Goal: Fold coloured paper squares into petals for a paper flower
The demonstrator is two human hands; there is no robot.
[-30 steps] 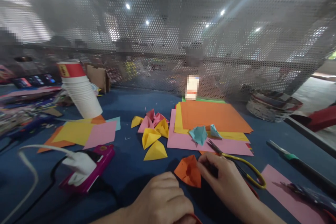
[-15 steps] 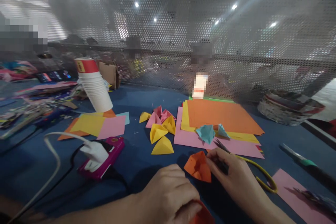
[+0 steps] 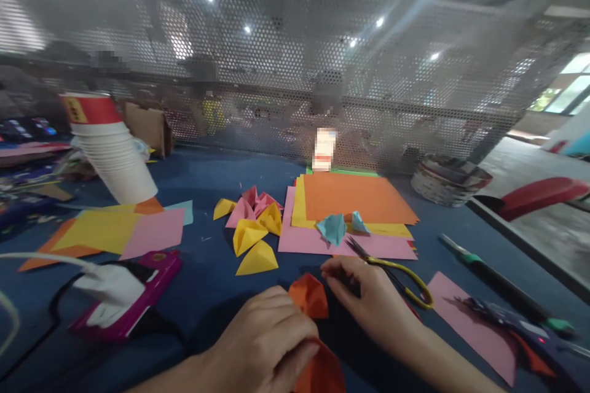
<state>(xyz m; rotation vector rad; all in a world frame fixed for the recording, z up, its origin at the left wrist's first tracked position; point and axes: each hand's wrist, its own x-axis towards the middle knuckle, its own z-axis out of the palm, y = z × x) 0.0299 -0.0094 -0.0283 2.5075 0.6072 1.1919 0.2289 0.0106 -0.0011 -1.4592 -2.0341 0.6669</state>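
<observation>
My left hand (image 3: 271, 334) is closed around a folded orange-red paper piece (image 3: 320, 371) at the bottom of the view. Just beyond its knuckles stands another folded orange paper piece (image 3: 310, 298), partly covered by the hand. My right hand (image 3: 364, 291) is beside that piece, its thumb and forefinger curved and slightly apart, with nothing visible between them. Close behind the right hand lie scissors with yellow handles (image 3: 415, 285). Folded yellow paper pieces (image 3: 258, 260) and folded pink ones (image 3: 242, 212) sit in a cluster, and blue folded pieces (image 3: 332, 229) rest on the paper stack.
Coloured sheets (image 3: 359, 196) are stacked behind my hands. On the left are a purple power strip (image 3: 157, 279) with a white plug, loose sheets (image 3: 99, 230) and leaning paper cups (image 3: 120, 159). A green-and-black tool (image 3: 502, 285), a pink sheet (image 3: 474, 325) and a basket (image 3: 449, 181) are right.
The view has turned right, so things sit further left. My right fingertips, at the orange piece's edge before, are now a little off it. My left hand keeps its grip.
</observation>
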